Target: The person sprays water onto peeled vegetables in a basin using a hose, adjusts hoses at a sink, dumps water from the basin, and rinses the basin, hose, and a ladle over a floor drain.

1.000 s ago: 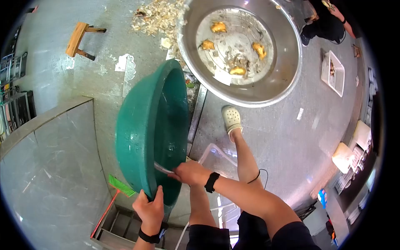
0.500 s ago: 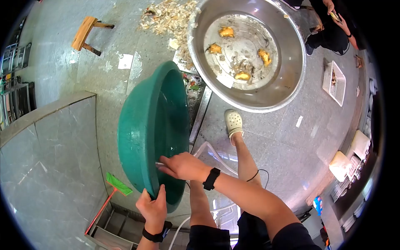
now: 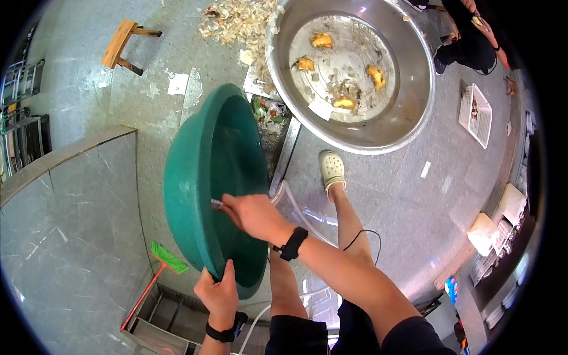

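A large green plastic basin (image 3: pixel 183 177) is tipped on its side, its hollow facing right. My left hand (image 3: pixel 219 296) is closed around the basin's lower rim, thumb over the edge. Inside the hollow, my right hand (image 3: pixel 257 216) is closed on a small pale object (image 3: pixel 216 203) that pokes out past the fingers toward the basin's inner wall. Most of that object is hidden in my grip, so its kind does not show.
A wide metal tub (image 3: pixel 414 112) with several yellowish pieces stands ahead. Pale peelings (image 3: pixel 236 21) lie beside it. A clear hose (image 3: pixel 305 219) runs by my feet. Around are a wooden stool (image 3: pixel 118 44), a green broom (image 3: pixel 168 257), a white basket (image 3: pixel 476 115) and another person's hands (image 3: pixel 482 23).
My right hand has moved up and slightly left along the basin's inside with the pale object. The basin has shifted slightly left and up. My left hand still grips the rim.
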Tool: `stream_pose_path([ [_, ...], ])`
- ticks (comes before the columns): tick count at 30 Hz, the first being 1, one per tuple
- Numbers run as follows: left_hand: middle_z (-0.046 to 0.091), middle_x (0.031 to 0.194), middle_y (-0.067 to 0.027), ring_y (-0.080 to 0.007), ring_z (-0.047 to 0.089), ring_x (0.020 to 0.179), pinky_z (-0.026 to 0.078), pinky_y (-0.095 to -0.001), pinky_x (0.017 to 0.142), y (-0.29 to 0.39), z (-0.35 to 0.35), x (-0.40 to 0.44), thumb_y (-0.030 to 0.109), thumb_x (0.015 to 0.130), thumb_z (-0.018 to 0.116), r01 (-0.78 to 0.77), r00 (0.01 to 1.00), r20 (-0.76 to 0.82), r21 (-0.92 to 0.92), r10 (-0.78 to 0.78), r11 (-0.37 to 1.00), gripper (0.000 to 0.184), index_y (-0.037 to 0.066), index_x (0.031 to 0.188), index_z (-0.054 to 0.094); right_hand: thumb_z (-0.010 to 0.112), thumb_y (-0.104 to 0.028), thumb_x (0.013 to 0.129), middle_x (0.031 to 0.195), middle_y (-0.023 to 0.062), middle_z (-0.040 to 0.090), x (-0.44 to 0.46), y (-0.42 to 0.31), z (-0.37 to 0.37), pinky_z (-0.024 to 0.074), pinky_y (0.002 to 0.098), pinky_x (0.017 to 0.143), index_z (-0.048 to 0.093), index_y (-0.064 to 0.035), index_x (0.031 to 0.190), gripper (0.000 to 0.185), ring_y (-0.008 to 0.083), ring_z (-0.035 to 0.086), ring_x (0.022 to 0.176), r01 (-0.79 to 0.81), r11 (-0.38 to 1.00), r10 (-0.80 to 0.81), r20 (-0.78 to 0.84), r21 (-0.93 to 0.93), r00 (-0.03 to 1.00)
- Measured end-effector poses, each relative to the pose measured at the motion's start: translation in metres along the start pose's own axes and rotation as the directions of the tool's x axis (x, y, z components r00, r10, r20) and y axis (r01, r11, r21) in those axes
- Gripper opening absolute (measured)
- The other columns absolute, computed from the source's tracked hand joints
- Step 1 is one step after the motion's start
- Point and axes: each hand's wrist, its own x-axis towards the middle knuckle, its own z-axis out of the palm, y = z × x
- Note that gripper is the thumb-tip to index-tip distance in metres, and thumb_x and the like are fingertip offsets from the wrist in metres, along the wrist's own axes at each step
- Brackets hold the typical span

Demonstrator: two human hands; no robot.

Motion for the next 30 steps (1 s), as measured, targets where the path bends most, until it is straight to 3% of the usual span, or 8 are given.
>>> stream_pose_path([
  [4, 0.064, 0.067, -0.0167, -0.0257, 0.06, 0.055, 0.047, -0.0349, 0.055, -0.002, 0.002, -0.002, 0.017, 0.077, 0.072, 0.008, 1.0, 0.009, -0.017, -0.008, 1.0, 0.025, -0.005, 0.084, 0.065, 0.051, -0.023, 0.091, 0.058, 0.0138, 0.057, 0.007, 0.012, -0.007, 0.045, 0.0449, 0.047, 0.051, -0.0081, 0.086, 0.016, 0.0349, 0.059, 0.055, -0.092, 0.994, 0.082, -0.142, -0.062, 0.986],
  [8, 0.064, 0.067, -0.0166, -0.0256, 0.06, 0.055, 0.047, -0.0352, 0.054, 0.0, 0.004, -0.003, 0.017, 0.076, 0.072, -0.009, 1.0, -0.006, -0.007, 0.009, 1.0, 0.025, -0.005, 0.084, 0.065, 0.051, -0.023, 0.091, 0.06, 0.0147, 0.058, 0.007, 0.024, -0.012, 0.0447, 0.0459, 0.048, 0.051, -0.0079, 0.086, 0.016, 0.0356, 0.059, 0.057, -0.236, 0.969, 0.222, -0.167, -0.07, 0.961],
  [18, 0.064, 0.066, -0.0178, -0.0287, 0.06, 0.054, 0.047, -0.0363, 0.054, 0.007, 0.006, -0.004, 0.022, 0.076, 0.073, -0.009, 1.0, 0.004, 0.045, 0.009, 0.999, 0.029, -0.005, 0.081, 0.064, 0.05, -0.027, 0.09, 0.06, 0.0127, 0.056, -0.061, 0.009, 0.0, 0.0442, 0.0448, 0.051, 0.055, -0.0102, 0.087, 0.018, 0.0341, 0.059, 0.06, 0.031, 0.999, -0.043, 0.298, 0.043, 0.954],
  [21, 0.064, 0.067, -0.0192, -0.0295, 0.06, 0.055, 0.047, -0.0371, 0.054, 0.009, 0.009, -0.003, 0.024, 0.076, 0.074, -0.065, 0.997, -0.037, 0.109, 0.07, 0.992, 0.031, -0.006, 0.079, 0.064, 0.051, -0.025, 0.088, 0.061, 0.0105, 0.058, -0.086, 0.013, 0.015, 0.046, 0.0427, 0.05, 0.058, -0.0115, 0.087, 0.016, 0.0308, 0.061, 0.06, 0.191, 0.98, -0.158, 0.371, -0.052, 0.915],
  [22, 0.064, 0.067, -0.0194, -0.0297, 0.061, 0.055, 0.047, -0.0372, 0.054, 0.009, 0.01, 0.0, 0.024, 0.076, 0.074, -0.04, 0.999, -0.028, 0.114, 0.043, 0.993, 0.032, -0.006, 0.079, 0.064, 0.052, -0.024, 0.086, 0.063, 0.0088, 0.061, -0.091, 0.016, 0.018, 0.0471, 0.0409, 0.051, 0.062, -0.0129, 0.088, 0.015, 0.0285, 0.063, 0.061, 0.182, 0.976, -0.106, 0.476, -0.117, 0.873],
  [25, 0.065, 0.069, -0.0196, -0.0299, 0.062, 0.058, 0.048, -0.0374, 0.056, 0.008, 0.007, 0.001, 0.023, 0.075, 0.074, 0.05, 0.999, 0.002, 0.134, -0.05, 0.99, 0.032, -0.007, 0.078, 0.064, 0.051, -0.023, 0.087, 0.064, 0.0092, 0.061, -0.111, 0.034, 0.041, 0.047, 0.0408, 0.051, 0.063, -0.0128, 0.088, 0.015, 0.0291, 0.063, 0.063, 0.166, 0.945, -0.014, 0.472, -0.283, 0.882],
  [28, 0.066, 0.071, -0.0192, -0.0295, 0.063, 0.06, 0.049, -0.0371, 0.058, 0.008, 0.007, 0.0, 0.022, 0.075, 0.075, 0.059, 0.998, -0.011, 0.112, -0.058, 0.992, 0.031, -0.008, 0.078, 0.064, 0.052, -0.022, 0.086, 0.066, 0.0089, 0.062, -0.11, 0.036, 0.04, 0.0474, 0.0402, 0.053, 0.064, -0.0132, 0.088, 0.015, 0.0286, 0.063, 0.065, -0.019, 0.96, 0.143, 0.432, -0.278, 0.89],
  [30, 0.066, 0.073, -0.0192, -0.0289, 0.063, 0.062, 0.049, -0.0369, 0.06, 0.005, 0.008, 0.0, 0.02, 0.075, 0.075, -0.014, 0.999, -0.04, 0.099, 0.018, 0.995, 0.031, -0.008, 0.08, 0.064, 0.053, -0.022, 0.085, 0.067, 0.0085, 0.063, -0.105, 0.02, 0.022, 0.0479, 0.0398, 0.054, 0.064, -0.0142, 0.09, 0.015, 0.028, 0.064, 0.066, 0.02, 0.987, 0.059, 0.481, -0.157, 0.875],
])
